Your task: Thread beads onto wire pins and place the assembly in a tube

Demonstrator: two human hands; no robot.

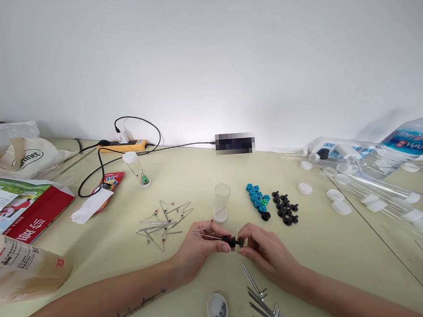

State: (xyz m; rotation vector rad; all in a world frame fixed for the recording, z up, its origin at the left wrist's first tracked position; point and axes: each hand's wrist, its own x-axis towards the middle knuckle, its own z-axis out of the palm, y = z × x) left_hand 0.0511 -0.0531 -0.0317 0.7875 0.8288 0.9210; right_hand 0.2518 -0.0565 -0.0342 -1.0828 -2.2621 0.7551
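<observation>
My left hand is closed on a small black spool-like part, from which a thin bent metal wire with a red tip sticks out to the left. My right hand pinches a black knob at the right end of that part. Just behind my hands stands a clear plastic tube on a white cap. Several blue spools and black knobs lie in rows to the right. Bent wires are heaped to the left.
In front are a white cup with small metal pieces and several hex keys. White caps and clear tubes lie at right near a water bottle. A capped tube, power strip and drink cup are at left.
</observation>
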